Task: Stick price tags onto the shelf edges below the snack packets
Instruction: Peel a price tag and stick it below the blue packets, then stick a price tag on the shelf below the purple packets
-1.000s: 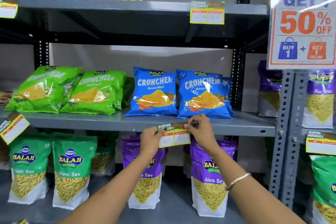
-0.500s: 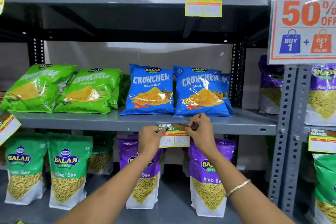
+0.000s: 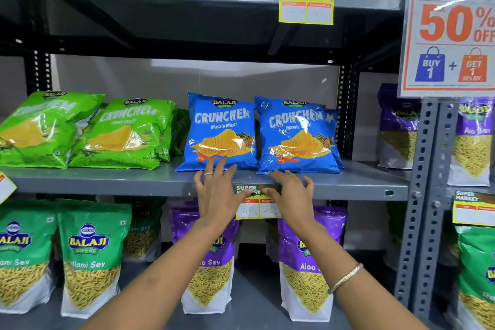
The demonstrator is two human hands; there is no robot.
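Note:
A yellow price tag (image 3: 256, 207) with a green "SUPER MARKET" header sits flat on the front edge of the grey middle shelf (image 3: 107, 182), below two blue Crunchem packets (image 3: 296, 135). My left hand (image 3: 217, 193) lies to its left with fingers spread over the shelf top and its thumb on the tag's upper strip. My right hand (image 3: 290, 195) rests at the tag's right side, fingers spread, thumb on the same strip. Both thumbs cover part of the header. Handwritten "40" and "20" show in the tag's white boxes.
Green Crunchem packets (image 3: 120, 134) lie left on the same shelf. Another tag (image 3: 306, 5) hangs on the upper shelf edge, one (image 3: 472, 209) on the right rack, one tilted tag (image 3: 5, 186) at far left. Sev packets (image 3: 88, 257) stand below. A promo sign (image 3: 452, 24) hangs upper right.
The tag went from tilted and pinched at its top corners to level against the shelf edge. Both hands opened their fingers and now press it with the thumbs.

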